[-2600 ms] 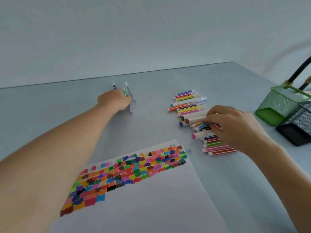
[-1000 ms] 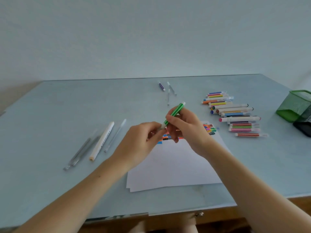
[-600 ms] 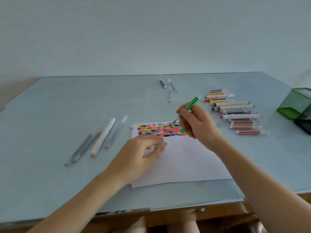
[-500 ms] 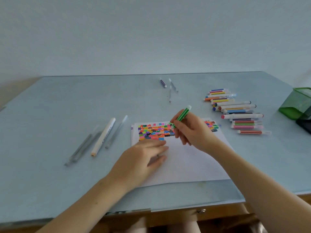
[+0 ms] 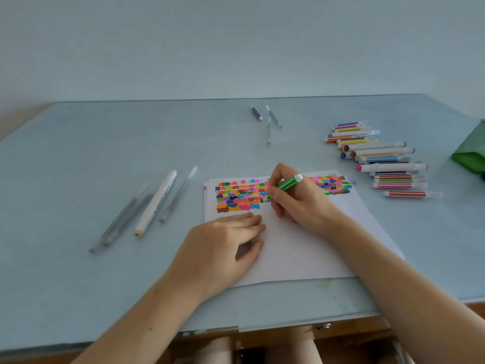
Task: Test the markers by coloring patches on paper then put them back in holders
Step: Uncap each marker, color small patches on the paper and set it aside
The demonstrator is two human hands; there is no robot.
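Observation:
My right hand (image 5: 296,203) grips a green striped marker (image 5: 287,183) like a pen, its tip down on the white paper (image 5: 301,248) at the lower edge of the block of coloured patches (image 5: 238,195). My left hand (image 5: 223,248) lies flat on the paper's left part, fingers straight, holding the sheet down. A row of several striped and white markers (image 5: 380,158) lies on the table to the right. The green mesh holder (image 5: 471,153) shows at the right edge, partly cut off.
A white marker (image 5: 156,203) and grey pens (image 5: 120,222) lie left of the paper. A purple marker (image 5: 256,113) and two clear caps or pens (image 5: 271,122) lie farther back. The table's front edge runs just below my forearms.
My right hand has lowered the green marker from mid-air onto the paper. My left hand has flattened on the sheet. The camera has tilted down slightly.

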